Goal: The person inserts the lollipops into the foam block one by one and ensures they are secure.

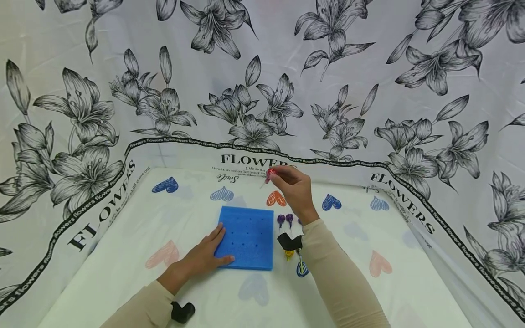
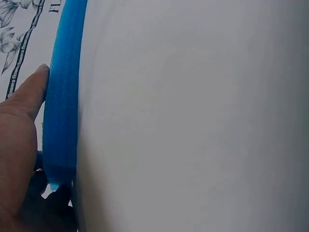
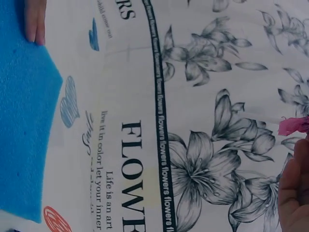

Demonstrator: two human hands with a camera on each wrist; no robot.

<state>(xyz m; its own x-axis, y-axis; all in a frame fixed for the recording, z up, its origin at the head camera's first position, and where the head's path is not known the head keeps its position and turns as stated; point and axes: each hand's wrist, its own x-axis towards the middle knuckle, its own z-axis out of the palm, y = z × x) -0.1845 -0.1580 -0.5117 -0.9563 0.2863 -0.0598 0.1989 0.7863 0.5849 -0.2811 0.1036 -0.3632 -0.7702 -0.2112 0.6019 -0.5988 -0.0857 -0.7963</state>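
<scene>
In the head view, my right hand [image 1: 293, 187] pinches a red-and-pink wrapped lollipop [image 1: 271, 174] between thumb and fingers, raised above the far part of the table. Its thin white stick points down and to the left. Pink wrapper of the lollipop [image 3: 293, 125] shows at the right edge of the right wrist view. A square blue foam block [image 1: 246, 223] with rows of small holes lies flat. Across its near left corner rests my left hand [image 1: 205, 253], fingers extended along the left edge and thumb at the front. The left wrist view shows the foam block [image 2: 63, 92] edge-on.
Purple lollipops [image 1: 289, 219] lie right of the block, one partly hidden by my right arm. Nearer, a yellow lollipop [image 1: 289, 255] sits partly under the black wrist mount [image 1: 290, 241]. A heart-printed cloth [image 1: 123, 255] covers the table; a flowered curtain [image 1: 254, 105] stands behind.
</scene>
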